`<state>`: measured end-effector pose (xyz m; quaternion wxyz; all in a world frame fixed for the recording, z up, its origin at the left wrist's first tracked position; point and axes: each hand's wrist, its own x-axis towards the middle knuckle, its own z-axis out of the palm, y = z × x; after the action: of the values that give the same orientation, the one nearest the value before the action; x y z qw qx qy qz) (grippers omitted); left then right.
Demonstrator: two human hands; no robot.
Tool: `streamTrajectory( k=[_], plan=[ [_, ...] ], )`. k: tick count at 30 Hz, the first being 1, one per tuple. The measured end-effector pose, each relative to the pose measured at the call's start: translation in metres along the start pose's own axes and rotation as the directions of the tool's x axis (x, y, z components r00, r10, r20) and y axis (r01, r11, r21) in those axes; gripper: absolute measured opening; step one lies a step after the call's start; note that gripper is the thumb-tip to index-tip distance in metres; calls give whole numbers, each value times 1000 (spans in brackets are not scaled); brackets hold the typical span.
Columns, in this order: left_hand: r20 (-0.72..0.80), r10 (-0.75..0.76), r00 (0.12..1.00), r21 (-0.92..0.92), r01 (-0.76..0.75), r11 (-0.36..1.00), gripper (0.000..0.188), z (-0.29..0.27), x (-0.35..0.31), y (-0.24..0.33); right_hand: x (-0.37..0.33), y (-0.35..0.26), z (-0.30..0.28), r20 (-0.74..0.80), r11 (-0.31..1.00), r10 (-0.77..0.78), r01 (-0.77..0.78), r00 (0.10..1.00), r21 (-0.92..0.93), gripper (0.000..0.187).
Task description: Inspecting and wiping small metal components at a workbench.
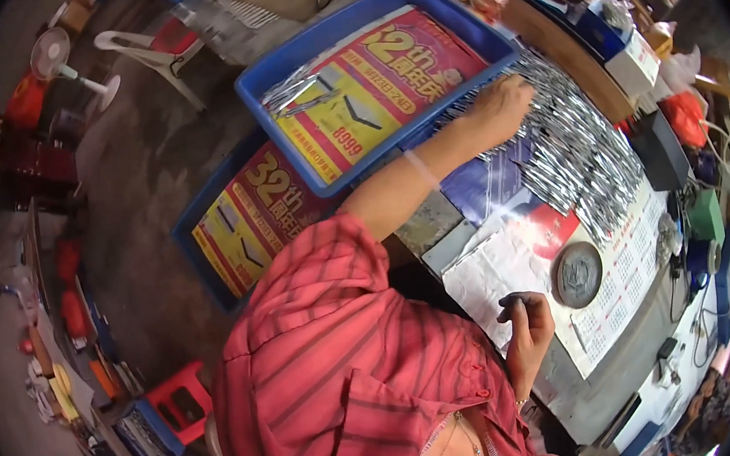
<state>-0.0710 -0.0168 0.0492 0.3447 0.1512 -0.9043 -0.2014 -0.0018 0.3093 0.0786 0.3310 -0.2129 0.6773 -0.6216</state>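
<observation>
My left hand (pixel 503 110) reaches across to the edge of a large pile of slender, shiny metal pieces (pixel 585 144). Its fingers are curled closed, and what they hold, if anything, is hidden. Close to my body, my right hand (pixel 529 328) is held with bent, dark-tipped fingers drawn together; I cannot make out anything in them. Beside it a round, dark metal block (pixel 577 275) rests on a printed calendar sheet (pixel 613 312). Crumpled white paper (pixel 488 281) lies under and next to the right hand.
Left of the pile, a blue tray (pixel 328 183) lined with printed sheets holds a few metal pieces (pixel 291 94) in its left corner. A second blue tray (pixel 205 246) sits lower. A wooden board (pixel 565 47) and a black box (pixel 658 149) border the pile's far side.
</observation>
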Motion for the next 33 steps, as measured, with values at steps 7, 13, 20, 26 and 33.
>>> streamTrajectory(
  k=[7, 13, 20, 26, 33],
  plan=[
    [39, -200, 979, 66, 197, 978, 20, -176, -71, -56, 8, 0, 11, 113, 999, 6, -2, 994, -35, 6],
    [326, -531, 782, 710, 168, 684, 15, -205, -126, -155, 7, -14, 17, 143, 934, -76, 121, 987, -337, 4],
    [458, -225, 860, 684, -179, 707, 10, -209, -146, -164, 15, -7, -48, -92, 801, -279, 179, 956, -571, 9],
    [468, -360, 807, 683, -72, 726, 15, -202, -124, -136, 50, 13, -129, -254, 714, -319, 55, 913, -698, 12],
    [147, -282, 948, 521, 168, 837, 36, -215, -120, -110, 89, 25, -146, -13, 417, -187, 67, 982, -906, 17]
  ],
)
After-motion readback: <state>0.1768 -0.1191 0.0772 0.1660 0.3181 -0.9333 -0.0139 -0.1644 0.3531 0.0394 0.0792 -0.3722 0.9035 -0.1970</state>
